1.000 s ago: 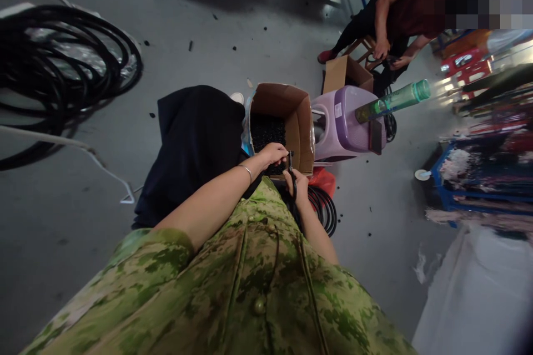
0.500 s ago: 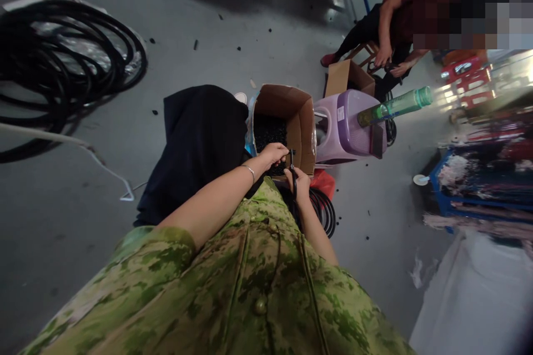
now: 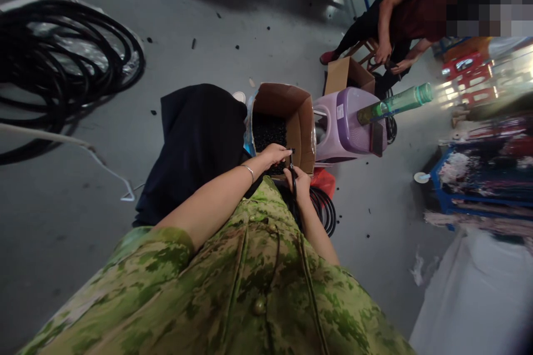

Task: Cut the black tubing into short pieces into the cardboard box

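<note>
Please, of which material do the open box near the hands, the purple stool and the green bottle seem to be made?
Open box: cardboard, matte, judging by its brown, folded walls.
Purple stool: probably moulded plastic, smooth with slight sheen; its edges are rounded.
Green bottle: translucent and glossy, with highlights; plastic or glass, I cannot tell.

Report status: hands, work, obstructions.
Left hand pinching small black piece. Right hand gripping scissors. Both at open cardboard box, black bits inside. No obstruction visible.
</note>
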Tool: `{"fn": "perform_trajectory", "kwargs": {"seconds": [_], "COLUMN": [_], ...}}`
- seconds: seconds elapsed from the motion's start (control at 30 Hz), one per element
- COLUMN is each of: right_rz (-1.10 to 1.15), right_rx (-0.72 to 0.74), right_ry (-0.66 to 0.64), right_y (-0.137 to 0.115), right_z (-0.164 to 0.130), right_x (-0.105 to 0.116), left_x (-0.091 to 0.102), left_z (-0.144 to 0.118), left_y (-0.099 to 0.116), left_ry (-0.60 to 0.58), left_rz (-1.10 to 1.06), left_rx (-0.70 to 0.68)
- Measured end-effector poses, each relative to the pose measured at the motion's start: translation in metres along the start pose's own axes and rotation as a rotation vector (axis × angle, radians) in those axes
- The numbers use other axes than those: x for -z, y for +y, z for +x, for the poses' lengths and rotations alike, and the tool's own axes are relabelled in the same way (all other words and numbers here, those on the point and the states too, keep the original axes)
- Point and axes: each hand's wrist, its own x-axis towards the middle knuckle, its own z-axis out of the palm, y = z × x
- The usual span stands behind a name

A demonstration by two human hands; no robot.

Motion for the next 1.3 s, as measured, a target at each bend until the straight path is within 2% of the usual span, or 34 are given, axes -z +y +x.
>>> {"fn": "perform_trajectory", "kwargs": {"seconds": [0.2, 0.4, 0.77, 0.97, 1.07, 1.17, 1.3], "right_rz": [-0.137, -0.103, 0.253, 0.596, 0.704, 0.759, 0.724], "right_rx": [-0.034, -0.028, -0.047, -0.231, -0.269, -0.286, -0.312], "right_ry": [0.007, -0.001, -0.076, -0.203, -0.258, -0.229, -0.171], "right_y": [-0.006, -0.006, -0.003, -0.005, -0.003, -0.001, 0.004], "right_z": [-0.001, 0.000, 0.002, 0.005, 0.004, 0.002, -0.002], "right_x": [0.002, 0.002, 0.003, 0.007, 0.009, 0.011, 0.011], "left_x": [0.001, 0.000, -0.001, 0.000, 0.001, 0.001, 0.000], "left_z": [-0.001, -0.001, 0.006, 0.008, 0.008, 0.007, 0.005], "left_y": [0.000, 0.002, -0.004, -0.006, -0.006, -0.005, -0.004], "left_ry": [0.004, 0.029, 0.095, 0.133, 0.165, 0.171, 0.159], "left_rz": [-0.003, -0.031, 0.155, 0.205, 0.233, 0.226, 0.173], "left_rx": [0.005, 0.005, -0.085, -0.110, -0.110, -0.103, -0.107]}}
